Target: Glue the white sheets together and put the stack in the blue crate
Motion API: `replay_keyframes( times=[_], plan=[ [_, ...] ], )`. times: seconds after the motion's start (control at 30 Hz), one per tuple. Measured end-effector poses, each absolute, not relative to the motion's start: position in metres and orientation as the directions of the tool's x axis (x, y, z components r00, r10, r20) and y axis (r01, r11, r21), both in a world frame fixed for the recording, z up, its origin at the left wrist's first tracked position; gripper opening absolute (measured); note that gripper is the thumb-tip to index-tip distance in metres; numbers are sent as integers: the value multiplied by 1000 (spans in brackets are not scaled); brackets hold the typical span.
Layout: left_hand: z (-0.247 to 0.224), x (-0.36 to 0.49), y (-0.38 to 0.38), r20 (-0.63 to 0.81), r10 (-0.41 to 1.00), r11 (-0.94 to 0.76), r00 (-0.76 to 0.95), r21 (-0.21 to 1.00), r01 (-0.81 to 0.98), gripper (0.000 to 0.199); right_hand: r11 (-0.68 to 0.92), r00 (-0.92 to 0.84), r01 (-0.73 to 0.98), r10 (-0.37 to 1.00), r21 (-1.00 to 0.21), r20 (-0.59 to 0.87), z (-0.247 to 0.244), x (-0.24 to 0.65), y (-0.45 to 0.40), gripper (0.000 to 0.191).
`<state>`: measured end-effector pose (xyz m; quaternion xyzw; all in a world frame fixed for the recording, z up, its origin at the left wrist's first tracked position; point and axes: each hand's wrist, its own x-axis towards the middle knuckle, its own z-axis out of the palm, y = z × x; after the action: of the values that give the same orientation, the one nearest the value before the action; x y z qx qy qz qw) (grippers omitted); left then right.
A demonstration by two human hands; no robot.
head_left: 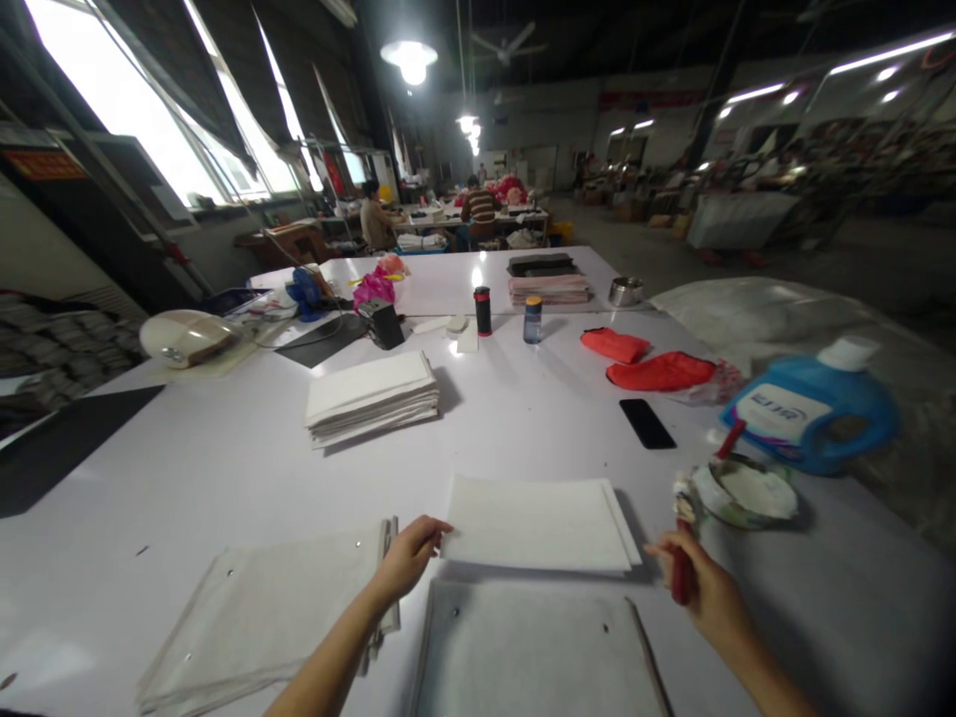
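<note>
Red brush handle (680,580) partly hidden

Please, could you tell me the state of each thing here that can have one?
Right hand: closed around the brush
Left hand: at the left edge of the white sheets
White sheets: overlapping, edges not aligned
Bowl: uncovered, white substance inside
Phone: flat, screen dark
Blue jug: upright, capped
Nearest lamp: lit
</note>
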<state>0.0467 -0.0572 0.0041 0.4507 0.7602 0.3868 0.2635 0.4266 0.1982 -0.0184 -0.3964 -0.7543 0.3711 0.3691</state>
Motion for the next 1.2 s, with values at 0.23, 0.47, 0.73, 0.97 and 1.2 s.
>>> replay_keyframes(
  times=[0.23, 0.47, 0.73, 0.97, 1.2],
  plan=[
    [8, 53, -46, 20, 912, 370, -409, 387, 844, 35, 537, -579, 344, 767, -770, 277, -29, 421, 199, 32],
    [34, 56, -48, 220, 912, 183, -346, 536, 824, 29, 589, -597, 359, 741, -724, 307, -32, 432, 212, 34],
    [70, 68, -85, 331, 846, 45, -418, 736, 675, 22, 571, -546, 223, 744, -790, 384, -1, 445, 192, 43],
    [71, 91, -119, 77, 826, 159, -558, 918, 363, 19, 515, -359, 250, 836, -820, 416, 17, 466, 150, 50],
    [-5, 119, -142, -295, 666, 392, -685, 920, -14, 40, 130, -218, 213, 973, -968, 83, -36, 471, 102, 62]
  ],
)
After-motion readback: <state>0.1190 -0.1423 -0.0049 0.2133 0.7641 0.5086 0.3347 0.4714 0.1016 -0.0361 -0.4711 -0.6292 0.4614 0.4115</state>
